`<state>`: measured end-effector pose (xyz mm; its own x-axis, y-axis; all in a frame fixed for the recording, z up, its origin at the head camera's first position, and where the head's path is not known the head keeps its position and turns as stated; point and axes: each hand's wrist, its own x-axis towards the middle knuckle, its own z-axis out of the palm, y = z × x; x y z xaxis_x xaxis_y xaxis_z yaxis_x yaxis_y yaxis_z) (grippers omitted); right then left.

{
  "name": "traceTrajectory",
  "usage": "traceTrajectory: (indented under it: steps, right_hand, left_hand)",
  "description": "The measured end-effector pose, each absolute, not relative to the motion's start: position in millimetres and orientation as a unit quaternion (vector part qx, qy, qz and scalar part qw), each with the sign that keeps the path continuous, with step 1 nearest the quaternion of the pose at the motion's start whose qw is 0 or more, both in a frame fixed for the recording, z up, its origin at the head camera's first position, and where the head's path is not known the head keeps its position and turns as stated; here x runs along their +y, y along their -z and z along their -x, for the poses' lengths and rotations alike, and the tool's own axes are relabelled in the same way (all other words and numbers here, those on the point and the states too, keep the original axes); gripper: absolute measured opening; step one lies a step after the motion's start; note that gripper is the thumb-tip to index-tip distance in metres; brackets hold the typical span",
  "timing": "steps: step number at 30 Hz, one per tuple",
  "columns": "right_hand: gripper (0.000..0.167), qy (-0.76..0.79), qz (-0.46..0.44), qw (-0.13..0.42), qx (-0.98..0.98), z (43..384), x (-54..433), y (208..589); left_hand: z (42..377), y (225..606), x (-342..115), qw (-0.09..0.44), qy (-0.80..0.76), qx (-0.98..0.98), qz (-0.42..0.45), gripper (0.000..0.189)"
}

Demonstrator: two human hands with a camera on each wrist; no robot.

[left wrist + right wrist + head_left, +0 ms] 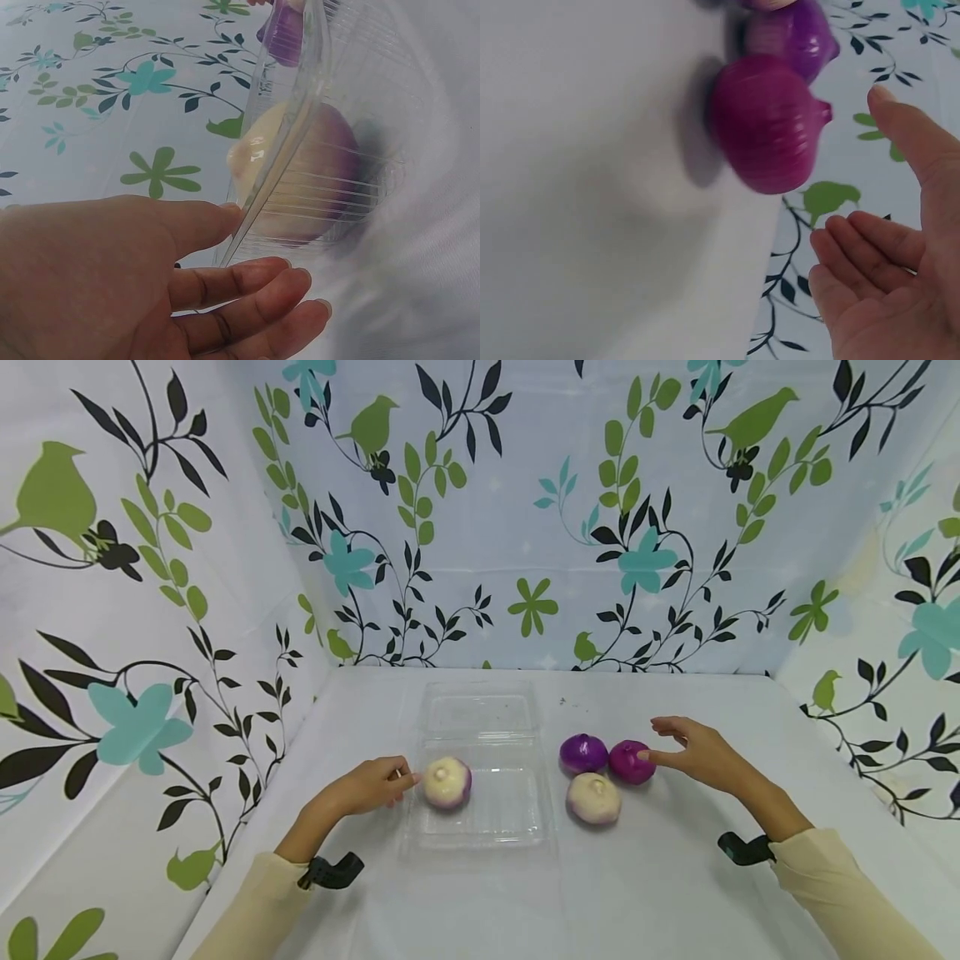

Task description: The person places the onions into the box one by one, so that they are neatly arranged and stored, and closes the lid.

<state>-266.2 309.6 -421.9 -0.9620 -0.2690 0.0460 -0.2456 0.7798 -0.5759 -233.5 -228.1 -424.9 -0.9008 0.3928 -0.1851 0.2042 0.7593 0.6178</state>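
Note:
My left hand (377,783) is at the left rim of an open clear plastic container (487,842). In the left wrist view the thumb (214,225) lies on one side of the rim, with the fingers curled on the other. Inside, next to that rim, sits a cream-and-purple onion (447,782). My right hand (701,756), thumb and fingers spread apart, hovers beside a magenta onion (631,762) and holds nothing; in the right wrist view a gap shows between thumb and onion (769,127). A dark purple onion (582,753) and another cream onion (594,799) stand close by.
The container's lid (480,710) lies folded back, away from me. White cloth covers the table (480,910). Printed cloth with leaves and birds (525,527) hangs at the back and sides. Small dark specks (564,700) lie right of the lid.

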Motion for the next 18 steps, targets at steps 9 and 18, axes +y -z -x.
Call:
traceTrajectory:
  steps: [9,18]
  right_hand:
    - [0.086,0.327,0.156,0.030,0.931,270,316,446]
    - [0.089,0.328,0.172,0.037,0.928,269,311,456]
  left_hand:
    - [233,425,-230,0.151,-0.315,0.923,-0.163,0.030]
    - [234,426,-230,0.152,-0.313,0.922,-0.170,0.029]
